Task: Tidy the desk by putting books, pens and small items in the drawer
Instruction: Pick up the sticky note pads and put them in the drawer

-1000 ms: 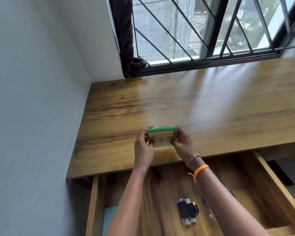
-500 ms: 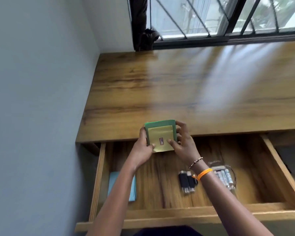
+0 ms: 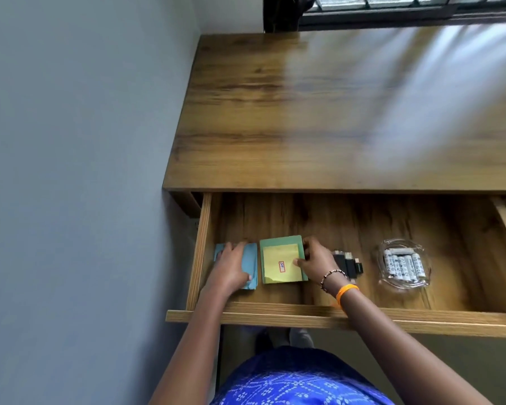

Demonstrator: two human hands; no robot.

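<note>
Lying flat on the floor of the open drawer [image 3: 200,252], the green pad [image 3: 281,263] with a yellow sheet on top sits near the drawer's left end. The right hand [image 3: 316,263] holds it by its right edge, thumb on the yellow sheet and fingers curled round the far right corner, so that grip is closed on the pad. The left hand [image 3: 231,268] lies flat on a light blue booklet [image 3: 251,267] just left of the pad, fingers fairly straight and pressing down, a wide grip that clasps nothing. The booklet and the pad lie just beside each other; whether they touch is unclear. Right of the right hand, just beside it and partly hidden by the wrist, is a cluster of small black devices [image 3: 349,263]. Further right, well apart, stands a clear glass dish [image 3: 403,267] holding white batteries [image 3: 402,263]. Above the drawer, the wooden desk [image 3: 333,112] reaches a dark window frame [image 3: 392,16], with a grey wall [image 3: 85,141] on its left.
</note>
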